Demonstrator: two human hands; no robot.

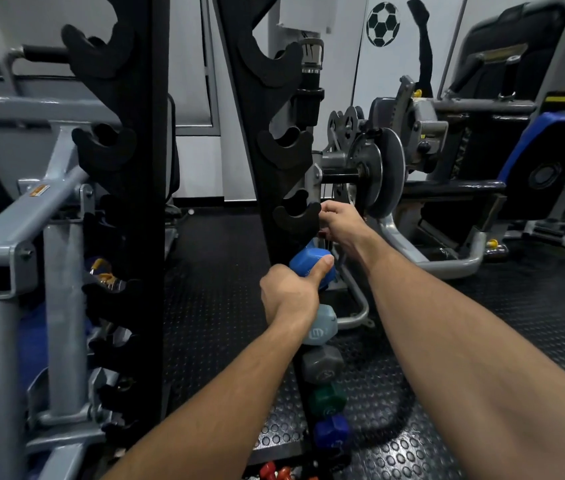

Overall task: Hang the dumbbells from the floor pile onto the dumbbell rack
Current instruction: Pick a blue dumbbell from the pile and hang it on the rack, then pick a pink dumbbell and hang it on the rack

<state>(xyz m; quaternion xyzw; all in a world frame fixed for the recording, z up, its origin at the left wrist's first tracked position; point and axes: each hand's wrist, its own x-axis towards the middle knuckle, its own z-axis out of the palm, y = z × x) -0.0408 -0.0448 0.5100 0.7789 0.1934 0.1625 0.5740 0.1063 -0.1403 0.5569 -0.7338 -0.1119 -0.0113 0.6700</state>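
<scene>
The black dumbbell rack (142, 188) stands upright in front of me, its curved cradles stacked on two posts. My left hand (288, 299) grips a blue dumbbell (308, 263) beside the right post, thumb pressed over its near head. My right hand (341, 221) is higher, its fingers curled at the right edge of an empty cradle (296, 216); what they pinch is hidden. Below the blue one hang a pale grey-blue dumbbell (322, 329), a grey dumbbell (322, 365), a green dumbbell (328, 400) and a dark blue dumbbell (332, 433). Red dumbbells (275, 472) lie on the floor at the bottom edge.
A grey machine frame (14, 233) crowds the left side. Close behind the right post is a plate-loaded machine (381, 171) with a round weight plate and a curved steel foot (447, 261). A blue padded machine (551, 157) sits at far right. Black studded rubber floor (481, 341) lies underfoot.
</scene>
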